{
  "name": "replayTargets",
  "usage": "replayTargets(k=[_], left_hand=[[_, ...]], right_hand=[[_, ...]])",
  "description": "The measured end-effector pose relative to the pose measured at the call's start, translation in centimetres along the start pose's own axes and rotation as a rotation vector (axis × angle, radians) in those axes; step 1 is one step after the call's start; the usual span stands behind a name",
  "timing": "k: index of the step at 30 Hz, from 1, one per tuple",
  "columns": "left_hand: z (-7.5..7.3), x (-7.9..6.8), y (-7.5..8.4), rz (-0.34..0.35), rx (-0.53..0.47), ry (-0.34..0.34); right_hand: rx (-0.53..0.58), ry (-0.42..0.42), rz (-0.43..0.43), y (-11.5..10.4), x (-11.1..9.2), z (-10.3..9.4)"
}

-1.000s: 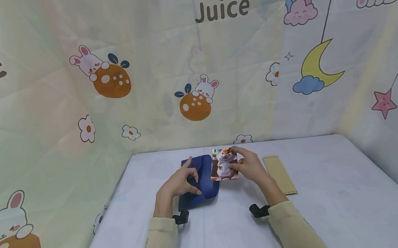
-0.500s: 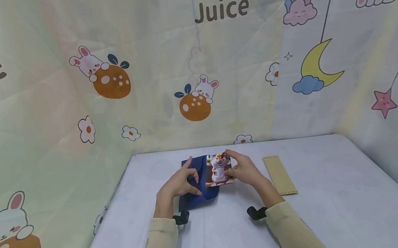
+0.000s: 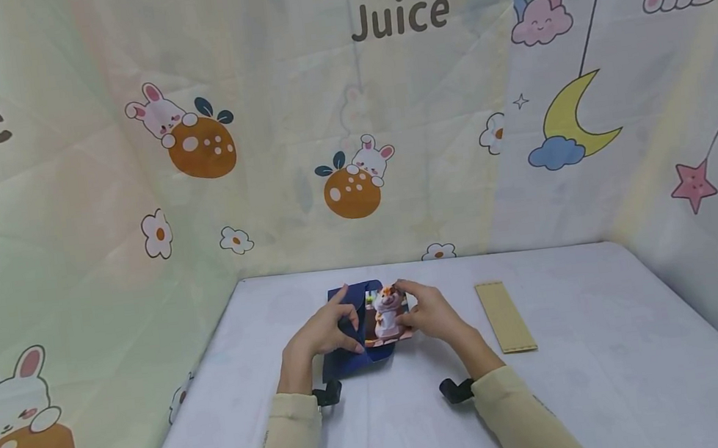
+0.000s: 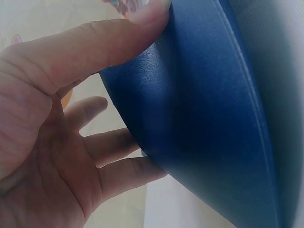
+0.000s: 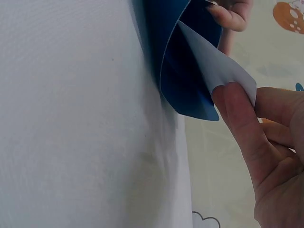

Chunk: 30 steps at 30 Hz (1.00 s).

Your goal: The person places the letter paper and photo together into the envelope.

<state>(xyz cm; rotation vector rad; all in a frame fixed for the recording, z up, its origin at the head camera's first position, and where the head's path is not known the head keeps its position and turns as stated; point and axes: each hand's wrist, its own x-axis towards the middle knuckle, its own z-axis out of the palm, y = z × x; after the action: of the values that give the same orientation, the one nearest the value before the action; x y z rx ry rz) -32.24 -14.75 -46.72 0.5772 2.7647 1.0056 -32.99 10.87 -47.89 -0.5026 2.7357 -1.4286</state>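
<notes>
My left hand (image 3: pixel 319 332) holds a dark blue envelope (image 3: pixel 348 363), its thumb on one face and fingers behind the edge in the left wrist view. Between the thumb and fingers of my right hand (image 3: pixel 434 311) is a picture card (image 3: pixel 384 314) printed with a cartoon animal in white. The right wrist view shows the card's plain white back (image 5: pixel 221 69), its far edge between the spread layers of the envelope (image 5: pixel 159 42). How deep the card sits cannot be told. Part of the envelope is hidden behind my left hand.
A flat tan strip (image 3: pixel 505 317), perhaps card or wood, lies on the white table (image 3: pixel 615 372) to the right of my right hand. Fabric walls (image 3: pixel 291 209) printed with rabbits and fruit stand behind and beside the table.
My right hand has moved left and slightly nearer with the card, from beside the envelope's right edge to its opening. My left hand has stayed in place on the envelope.
</notes>
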Motion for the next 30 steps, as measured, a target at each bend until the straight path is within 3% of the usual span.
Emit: replayTargets(k=[6, 12, 19, 30], left_hand=[[0.0, 0.0, -0.1, 0.001, 0.013, -0.001], [0.0, 0.1, -0.2, 0.023, 0.017, 0.001], [0.0, 0.1, -0.3, 0.021, 0.007, 0.001], [-0.1, 0.1, -0.4, 0.016, -0.007, -0.004]], right_hand=[[0.007, 0.001, -0.043, 0.0, 0.0, 0.6], [-0.092, 0.02, -0.066, 0.0, 0.2, 1.4], [0.008, -0.087, -0.048, -0.2, 0.3, 2.0], [0.076, -0.112, -0.046, -0.5, 0.5, 2.5]])
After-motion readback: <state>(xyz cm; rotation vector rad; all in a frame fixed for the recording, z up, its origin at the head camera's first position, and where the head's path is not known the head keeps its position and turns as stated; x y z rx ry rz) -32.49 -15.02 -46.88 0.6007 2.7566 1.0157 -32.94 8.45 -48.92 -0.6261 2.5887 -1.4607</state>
